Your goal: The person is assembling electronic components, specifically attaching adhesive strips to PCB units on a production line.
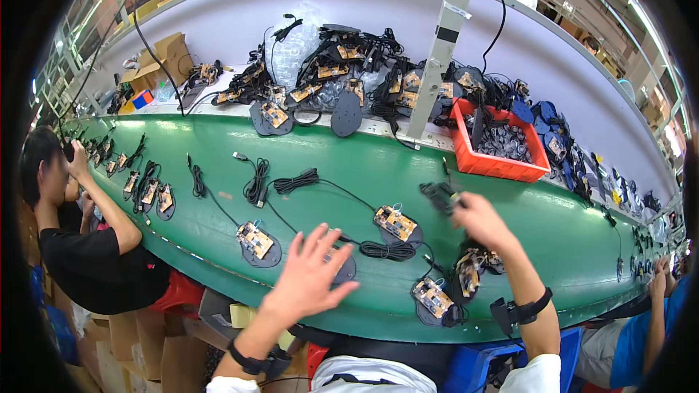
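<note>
My left hand (pixel 309 276) is spread open over a dark oval mouse base (pixel 347 271), which it partly covers. A coiled black cable (pixel 440 196) is in my right hand (pixel 483 220), its fingers closed round one end; motion blurs the coil. Beyond my left hand, a mouse base with a tan circuit board (pixel 397 223) lies on the green belt, and another board (pixel 254 240) rests to the left. Nearer my right forearm sits a mouse board (pixel 433 297) with several more beside it. Coiled cables (pixel 256 191) trail from these boards.
An orange-red crate (pixel 502 164) of small grey parts stands at the far right of the belt (pixel 328 145). Piled boards and cables (pixel 342 65) fill the back shelf, behind a metal post (pixel 443 51). Co-workers sit at left (pixel 87 247) and right (pixel 641 335).
</note>
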`<action>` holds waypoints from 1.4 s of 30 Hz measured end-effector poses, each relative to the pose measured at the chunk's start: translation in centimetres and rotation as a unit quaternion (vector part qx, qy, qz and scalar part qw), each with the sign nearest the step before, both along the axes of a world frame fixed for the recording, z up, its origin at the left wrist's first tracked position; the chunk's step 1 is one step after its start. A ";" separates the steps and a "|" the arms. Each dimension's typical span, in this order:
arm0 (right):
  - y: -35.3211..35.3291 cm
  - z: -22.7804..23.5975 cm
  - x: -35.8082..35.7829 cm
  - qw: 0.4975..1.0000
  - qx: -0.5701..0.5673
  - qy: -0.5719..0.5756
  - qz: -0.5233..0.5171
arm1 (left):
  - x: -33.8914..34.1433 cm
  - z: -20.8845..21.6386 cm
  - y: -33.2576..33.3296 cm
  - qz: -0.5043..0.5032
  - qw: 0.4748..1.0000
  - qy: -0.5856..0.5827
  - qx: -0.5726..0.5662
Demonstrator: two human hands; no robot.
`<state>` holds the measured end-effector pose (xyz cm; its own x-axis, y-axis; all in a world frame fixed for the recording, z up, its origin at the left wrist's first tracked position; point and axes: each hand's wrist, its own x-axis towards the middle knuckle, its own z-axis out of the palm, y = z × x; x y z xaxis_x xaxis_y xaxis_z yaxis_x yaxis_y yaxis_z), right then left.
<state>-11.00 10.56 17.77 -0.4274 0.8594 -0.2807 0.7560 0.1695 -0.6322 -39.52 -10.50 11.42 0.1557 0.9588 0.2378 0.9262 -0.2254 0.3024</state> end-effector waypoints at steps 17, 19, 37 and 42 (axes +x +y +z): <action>-3.8 10.8 0.4 0.994 -0.026 0.107 -0.021 | -5.4 0.6 3.4 0.056 0.997 0.049 -0.021; -3.1 13.9 -1.7 0.985 -0.011 0.173 -0.011 | -3.7 -0.1 4.8 0.026 0.999 0.042 -0.010; 6.0 23.5 -7.3 0.975 0.056 0.205 0.071 | 8.1 2.7 10.6 -0.264 0.963 -0.044 -0.032; 4.4 20.6 -2.0 0.989 0.147 0.000 0.009 | 15.1 -1.4 11.6 -0.367 0.928 -0.009 0.069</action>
